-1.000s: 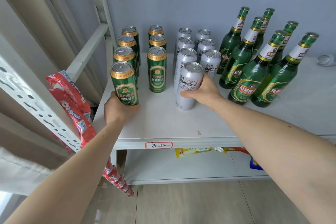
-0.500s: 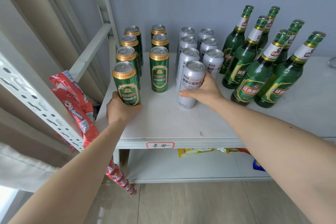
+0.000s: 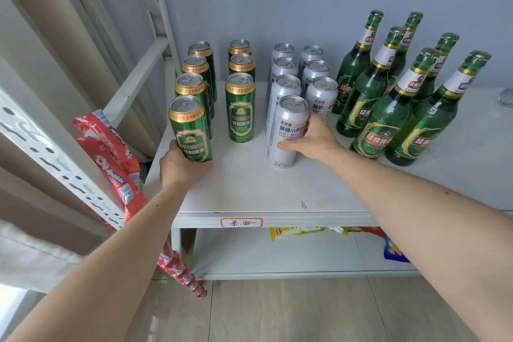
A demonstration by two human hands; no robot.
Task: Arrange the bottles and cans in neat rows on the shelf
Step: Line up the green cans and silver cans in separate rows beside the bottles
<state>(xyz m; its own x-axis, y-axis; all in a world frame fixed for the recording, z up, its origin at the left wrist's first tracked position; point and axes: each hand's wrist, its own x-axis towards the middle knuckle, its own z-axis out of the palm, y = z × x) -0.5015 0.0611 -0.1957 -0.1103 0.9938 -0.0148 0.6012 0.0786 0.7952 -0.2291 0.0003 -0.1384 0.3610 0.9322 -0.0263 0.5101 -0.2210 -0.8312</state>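
Note:
On the white shelf stand rows of cans and bottles. My left hand grips the base of the front green can, which heads the leftmost row of green cans. A second, shorter green row stands beside it. My right hand grips the front silver can, at the head of the left row of silver cans; another silver row stands to its right. Several green glass bottles stand in two rows on the right.
Red snack packets hang from the white perforated upright at the left. A lower shelf holds yellow and blue packets. A handwritten label sits on the shelf's front edge. Bare shelf lies in front of the cans.
Both hands stay on their cans, which keep their places at the front of their rows. Only the camera view has shifted slightly.

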